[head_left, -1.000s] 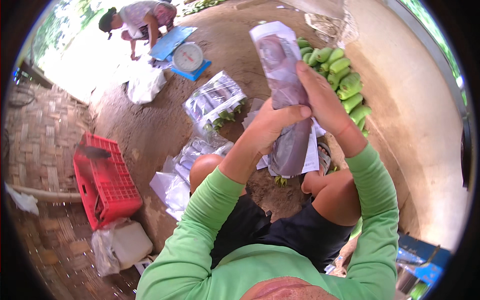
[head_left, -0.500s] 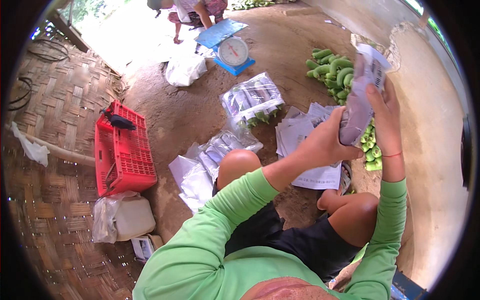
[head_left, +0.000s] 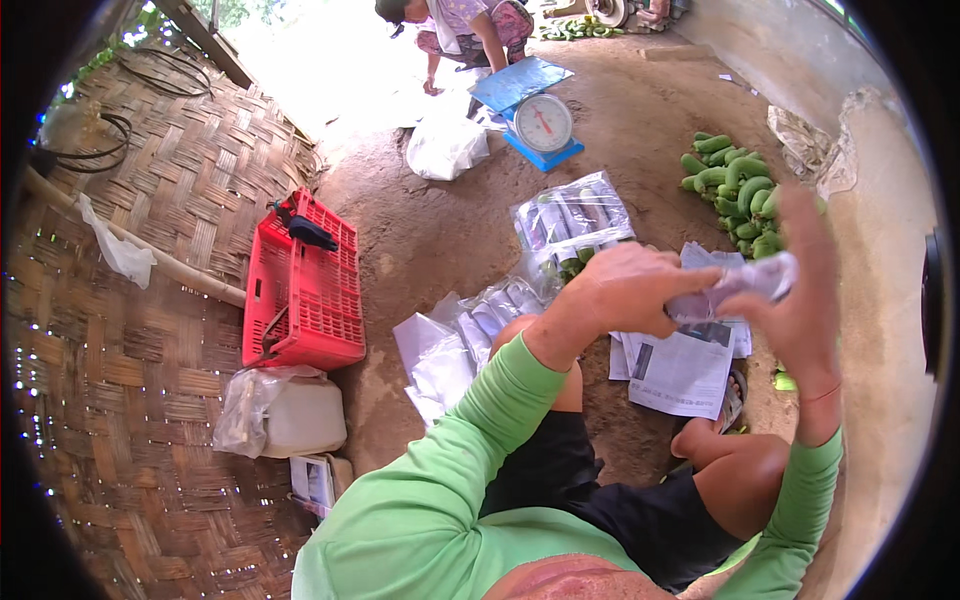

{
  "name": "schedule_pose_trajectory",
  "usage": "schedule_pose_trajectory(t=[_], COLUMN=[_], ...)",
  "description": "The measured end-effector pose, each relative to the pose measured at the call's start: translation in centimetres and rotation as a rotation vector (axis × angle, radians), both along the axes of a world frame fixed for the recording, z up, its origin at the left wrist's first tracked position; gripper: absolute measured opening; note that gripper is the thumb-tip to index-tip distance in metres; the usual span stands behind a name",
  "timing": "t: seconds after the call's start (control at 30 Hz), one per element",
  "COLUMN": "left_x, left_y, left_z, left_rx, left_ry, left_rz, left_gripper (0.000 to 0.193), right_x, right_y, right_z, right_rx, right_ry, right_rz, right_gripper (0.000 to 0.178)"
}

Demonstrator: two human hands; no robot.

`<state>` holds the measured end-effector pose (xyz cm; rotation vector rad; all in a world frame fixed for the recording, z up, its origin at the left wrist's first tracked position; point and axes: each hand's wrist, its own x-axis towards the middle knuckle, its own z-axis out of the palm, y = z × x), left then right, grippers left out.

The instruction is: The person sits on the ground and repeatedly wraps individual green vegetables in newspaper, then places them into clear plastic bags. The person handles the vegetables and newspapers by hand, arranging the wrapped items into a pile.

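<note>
My left hand (head_left: 630, 290) is closed around a long vegetable rolled in printed paper (head_left: 738, 285), held in front of me above my knees. At its other end, my right hand (head_left: 805, 290) has its fingers stretched upward and its thumb out, with the palm near the paper; motion blurs it. Printed paper sheets (head_left: 685, 370) lie on the ground below. To their left, a clear plastic bag (head_left: 575, 215) holds several paper-wrapped vegetables with green ends. A second clear bag of wrapped pieces (head_left: 490, 320) lies nearer my knee.
Green long vegetables (head_left: 735, 185) are heaped by the right wall. A blue dial scale (head_left: 543, 125) stands ahead, beside a white plastic bag (head_left: 447, 140) and a crouching person (head_left: 480, 30). At the left are a red crate (head_left: 305, 290), a pale jug (head_left: 305, 415) and a woven wall (head_left: 130, 350).
The wrapped vegetable has swung from upright to nearly level and come lower. My right hand has loosened, its fingers now stretched up. The whole view has shifted, moving the scene rightward.
</note>
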<state>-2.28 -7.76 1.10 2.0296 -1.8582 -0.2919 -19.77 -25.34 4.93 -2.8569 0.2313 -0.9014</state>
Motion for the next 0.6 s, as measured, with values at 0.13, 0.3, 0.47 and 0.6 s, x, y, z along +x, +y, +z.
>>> schedule_pose_trajectory(t=[0.13, 0.3, 0.47, 0.6], left_x=[-0.3, 0.2, 1.9, 0.8], left_y=[0.8, 2.1, 2.8, 3.0], left_z=[-2.6, -1.7, -2.6, -2.2], left_rx=[0.048, 0.077, 0.050, -0.102], left_ry=[0.030, 0.188, 0.259, 0.138], left_rz=[-0.158, -0.150, -0.146, -0.143], left_gripper=[0.070, 0.066, 0.069, 0.067], right_x=[1.1, 0.3, 0.3, 0.2], right_y=[3.5, 2.7, 2.7, 2.5], right_z=[-2.0, -3.3, -3.7, -3.5], right_rx=[-0.038, 0.070, -0.136, 0.294], right_ry=[0.414, 0.607, 0.405, 0.600], right_rz=[0.287, 0.279, 0.297, 0.299], right_gripper=[0.121, 0.119, 0.085, 0.063])
